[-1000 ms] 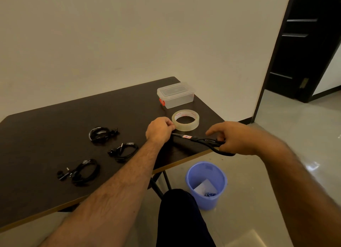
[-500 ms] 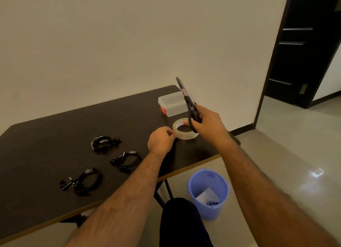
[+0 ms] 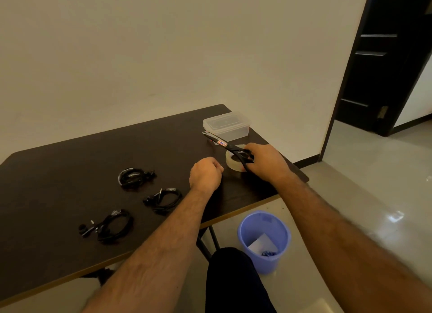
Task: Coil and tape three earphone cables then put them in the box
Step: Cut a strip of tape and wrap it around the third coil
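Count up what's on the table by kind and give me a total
Coiled earphone cables: 3
Clear plastic box, lid on: 1
Tape roll: 1
Scissors, gripped in the right hand over the table: 1
Total: 6

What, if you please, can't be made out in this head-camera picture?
- Left hand: its curled fingers face away, so any tape in them is hidden.
- Clear tape roll: partly covered by the right hand gripping the black scissors.
- Clear lidded plastic box: contents too hazy to tell.
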### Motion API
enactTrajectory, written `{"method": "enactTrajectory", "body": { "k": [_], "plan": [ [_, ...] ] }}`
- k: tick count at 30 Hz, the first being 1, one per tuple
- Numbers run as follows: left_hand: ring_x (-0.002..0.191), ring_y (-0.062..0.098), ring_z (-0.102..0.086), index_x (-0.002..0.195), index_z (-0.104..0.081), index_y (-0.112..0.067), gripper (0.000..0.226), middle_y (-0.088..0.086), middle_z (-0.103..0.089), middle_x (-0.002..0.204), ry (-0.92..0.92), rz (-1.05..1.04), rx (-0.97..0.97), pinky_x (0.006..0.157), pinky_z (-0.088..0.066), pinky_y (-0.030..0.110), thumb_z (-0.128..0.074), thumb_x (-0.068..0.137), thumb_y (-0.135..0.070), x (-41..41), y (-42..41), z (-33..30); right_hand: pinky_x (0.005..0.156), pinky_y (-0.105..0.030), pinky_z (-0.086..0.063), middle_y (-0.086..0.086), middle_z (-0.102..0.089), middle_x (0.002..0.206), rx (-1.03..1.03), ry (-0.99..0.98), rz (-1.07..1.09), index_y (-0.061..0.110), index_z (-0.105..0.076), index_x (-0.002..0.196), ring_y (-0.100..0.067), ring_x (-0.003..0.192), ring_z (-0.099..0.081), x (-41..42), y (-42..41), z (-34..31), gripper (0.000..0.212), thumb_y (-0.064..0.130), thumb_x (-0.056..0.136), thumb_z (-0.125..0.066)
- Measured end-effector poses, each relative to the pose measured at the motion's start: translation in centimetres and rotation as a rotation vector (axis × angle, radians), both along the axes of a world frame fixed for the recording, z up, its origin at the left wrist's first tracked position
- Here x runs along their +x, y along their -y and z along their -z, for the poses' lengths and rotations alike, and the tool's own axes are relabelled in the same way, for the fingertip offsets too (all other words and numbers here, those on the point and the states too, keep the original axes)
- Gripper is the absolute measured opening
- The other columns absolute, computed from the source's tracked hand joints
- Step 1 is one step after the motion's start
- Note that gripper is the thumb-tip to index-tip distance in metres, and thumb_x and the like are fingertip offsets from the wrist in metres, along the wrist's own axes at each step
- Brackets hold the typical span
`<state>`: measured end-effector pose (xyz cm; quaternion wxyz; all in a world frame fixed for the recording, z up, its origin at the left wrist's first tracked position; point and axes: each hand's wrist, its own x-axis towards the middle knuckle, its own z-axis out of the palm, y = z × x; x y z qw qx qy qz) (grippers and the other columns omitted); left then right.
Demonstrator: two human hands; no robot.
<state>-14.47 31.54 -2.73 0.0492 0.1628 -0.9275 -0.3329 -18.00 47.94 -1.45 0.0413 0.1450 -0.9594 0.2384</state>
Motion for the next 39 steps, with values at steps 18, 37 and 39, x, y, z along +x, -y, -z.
{"method": "enactTrajectory", "body": {
  "k": [18, 37, 39],
  "plan": [
    [0.091, 0.019, -0.062, 0.097, -0.073, -0.013, 0.016, 0.005, -0.068, 0.098, 0.128, -0.025, 0.129, 0.082, -0.054, 0.036, -0.065, 0.092, -0.026, 3.3, 2.3, -1.0, 0.087, -0.034, -0.051, -0.008, -0.067, 0.104, -0.061, 0.125, 0.075, 0.012, -0.068, 0.112, -0.018, 0.09, -0.058, 0.8, 1.1, -1.1, 0.033, 0.025, 0.083, -0.077],
    [0.061, 0.012, -0.045, 0.09, -0.071, -0.008, 0.014, 0.005, -0.06, 0.086, 0.169, -0.098, 0.478, 0.053, -0.039, 0.024, -0.063, 0.091, -0.02, 3.8, 2.0, -1.0, 0.075, -0.028, -0.048, -0.004, -0.066, 0.097, -0.21, 0.076, 0.117, 0.011, -0.069, 0.111, -0.017, 0.086, -0.058, 1.5, 0.4, -0.7, 0.034, 0.03, 0.083, -0.077],
    [0.055, 0.007, -0.041, 0.089, -0.07, -0.008, 0.014, 0.004, -0.06, 0.085, 0.196, -0.115, 0.595, 0.046, -0.033, 0.018, -0.061, 0.092, -0.019, 3.9, 1.9, -1.1, 0.067, -0.026, -0.051, -0.003, -0.065, 0.093, -0.437, 0.096, 0.114, 0.013, -0.066, 0.108, -0.018, 0.082, -0.06, 2.8, -0.9, -1.4, 0.031, 0.033, 0.086, -0.075]
  ]
}}
